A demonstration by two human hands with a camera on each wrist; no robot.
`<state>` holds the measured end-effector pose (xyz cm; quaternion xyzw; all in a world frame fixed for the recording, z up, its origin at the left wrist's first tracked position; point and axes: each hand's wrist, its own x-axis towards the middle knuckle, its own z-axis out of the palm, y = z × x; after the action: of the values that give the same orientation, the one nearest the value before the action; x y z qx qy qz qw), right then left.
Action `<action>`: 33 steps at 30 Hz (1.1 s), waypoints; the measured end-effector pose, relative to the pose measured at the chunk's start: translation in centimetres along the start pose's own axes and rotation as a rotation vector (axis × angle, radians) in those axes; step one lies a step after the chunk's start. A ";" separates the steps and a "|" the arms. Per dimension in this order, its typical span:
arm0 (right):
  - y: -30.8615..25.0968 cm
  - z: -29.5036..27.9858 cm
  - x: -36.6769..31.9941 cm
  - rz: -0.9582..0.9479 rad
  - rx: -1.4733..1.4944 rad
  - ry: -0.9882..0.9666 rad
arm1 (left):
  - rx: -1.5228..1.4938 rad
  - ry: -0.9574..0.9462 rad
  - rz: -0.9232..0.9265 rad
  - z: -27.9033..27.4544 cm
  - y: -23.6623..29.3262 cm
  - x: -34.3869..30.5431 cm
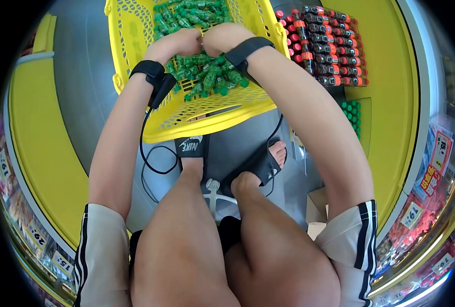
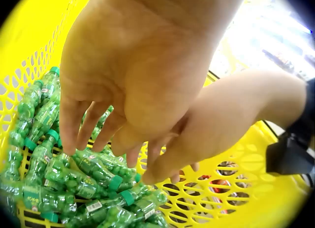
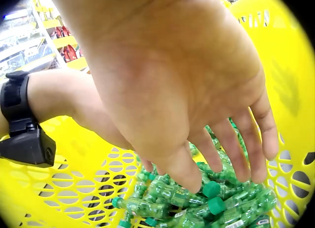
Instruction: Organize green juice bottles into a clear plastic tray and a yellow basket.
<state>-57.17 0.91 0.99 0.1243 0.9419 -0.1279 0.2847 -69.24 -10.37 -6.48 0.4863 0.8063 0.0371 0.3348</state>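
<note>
Both hands are over a yellow basket that holds many small green bottles with green caps. My left hand hangs above the bottles, its fingers loosely bent downward with nothing seen in them. Beside it, my right hand points down with fingers spread and slightly bent, also holding nothing visible. The two hands overlap near the thumbs in the wrist views. Whether any fingertip touches a bottle cannot be told.
Dark bottles with red caps lie stacked right of the basket on a yellow shelf, with green-capped bottles below. An open cardboard box and a white stand base are on the floor. Priced goods line both sides.
</note>
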 end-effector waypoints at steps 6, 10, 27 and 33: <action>0.0 2.2 3.1 0.029 -0.013 -0.060 | 0.210 0.030 0.027 4.6 -2.7 2.9; -0.5 3.6 3.8 0.030 0.071 -0.018 | 0.096 0.043 -0.058 4.7 -3.1 2.5; 0.1 3.9 3.6 0.022 0.040 -0.011 | 0.022 0.167 -0.051 3.7 -1.5 -0.5; 0.3 1.6 0.7 -0.033 0.009 0.089 | 0.070 0.255 0.136 2.9 -1.0 -1.0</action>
<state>-56.85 0.77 -0.71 0.1156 0.9550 -0.1310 0.2397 -68.07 -12.51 -8.58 0.5426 0.8082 0.0929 0.2091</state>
